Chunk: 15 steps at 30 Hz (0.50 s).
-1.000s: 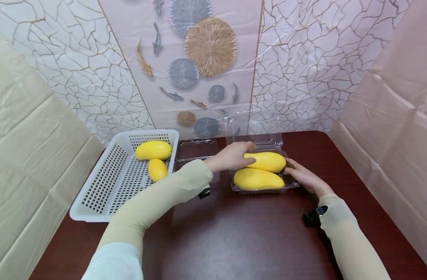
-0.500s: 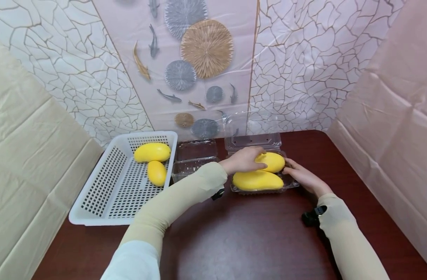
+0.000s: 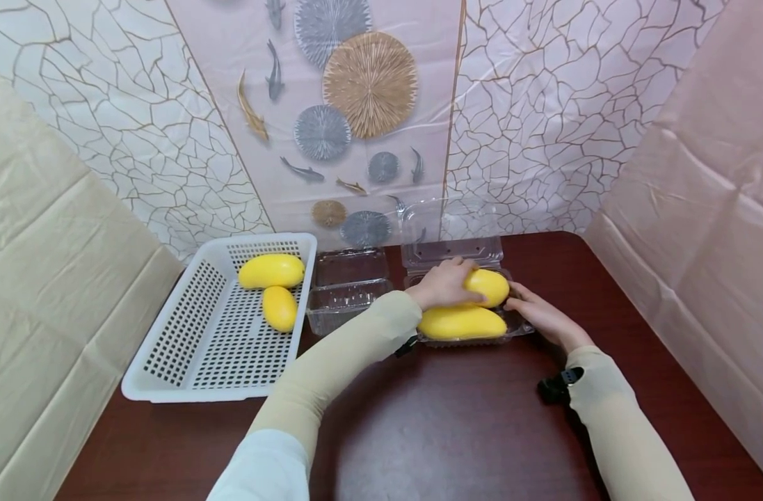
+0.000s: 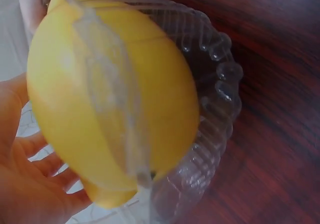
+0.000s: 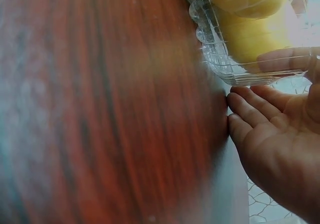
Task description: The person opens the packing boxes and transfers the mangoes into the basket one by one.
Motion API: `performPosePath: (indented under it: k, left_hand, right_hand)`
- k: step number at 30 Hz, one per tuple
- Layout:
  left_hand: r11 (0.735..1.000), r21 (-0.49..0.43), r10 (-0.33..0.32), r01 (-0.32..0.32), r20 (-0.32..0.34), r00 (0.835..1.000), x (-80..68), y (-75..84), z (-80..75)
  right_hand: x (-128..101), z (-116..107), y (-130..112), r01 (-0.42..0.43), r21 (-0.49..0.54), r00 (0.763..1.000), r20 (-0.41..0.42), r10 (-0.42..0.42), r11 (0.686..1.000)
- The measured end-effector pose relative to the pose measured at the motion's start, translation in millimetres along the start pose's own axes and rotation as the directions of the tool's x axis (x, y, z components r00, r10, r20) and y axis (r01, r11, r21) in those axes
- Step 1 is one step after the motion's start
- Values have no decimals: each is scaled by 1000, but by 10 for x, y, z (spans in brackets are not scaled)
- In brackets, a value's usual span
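Two yellow mangoes lie in a clear plastic clamshell container (image 3: pixel 519 323) with its lid (image 3: pixel 450 250) raised at the back. My left hand (image 3: pixel 446 284) grips the rear mango (image 3: pixel 489 287), thumb on the near side, fingers over the far side; its left part is hidden under the hand. The front mango (image 3: pixel 462 323) lies below that hand and fills most of the left wrist view. My right hand (image 3: pixel 547 316) holds the container's right end, the thumb (image 5: pixel 285 60) inside the wall and the fingers outside, as the right wrist view shows.
At left stands a white perforated basket (image 3: pixel 162 396) with one mango (image 3: pixel 271 271) lying sideways and another mango (image 3: pixel 279 309) nearer. Between basket and hands is a second clear container (image 3: pixel 343 299), lid open. Patterned sheets wall the dark red table (image 3: pixel 456 417) at back and sides.
My left hand has moved to the right along the rear mango, covering more of it. The second clear container has come into fuller view. My right hand has stayed at the container's end.
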State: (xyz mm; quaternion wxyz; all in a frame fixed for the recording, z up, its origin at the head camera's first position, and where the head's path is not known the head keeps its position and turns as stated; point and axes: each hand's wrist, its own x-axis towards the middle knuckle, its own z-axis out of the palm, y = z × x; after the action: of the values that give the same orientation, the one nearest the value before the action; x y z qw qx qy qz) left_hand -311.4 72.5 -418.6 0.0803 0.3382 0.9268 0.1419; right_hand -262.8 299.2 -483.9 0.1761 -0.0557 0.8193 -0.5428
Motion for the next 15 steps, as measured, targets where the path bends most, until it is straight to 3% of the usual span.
performPosePath:
  k: [15]
  left_hand:
    - [989, 144, -21, 25, -25, 999, 105, 51, 160]
  right_hand:
    - [6, 13, -26, -45, 2, 999, -13, 45, 999]
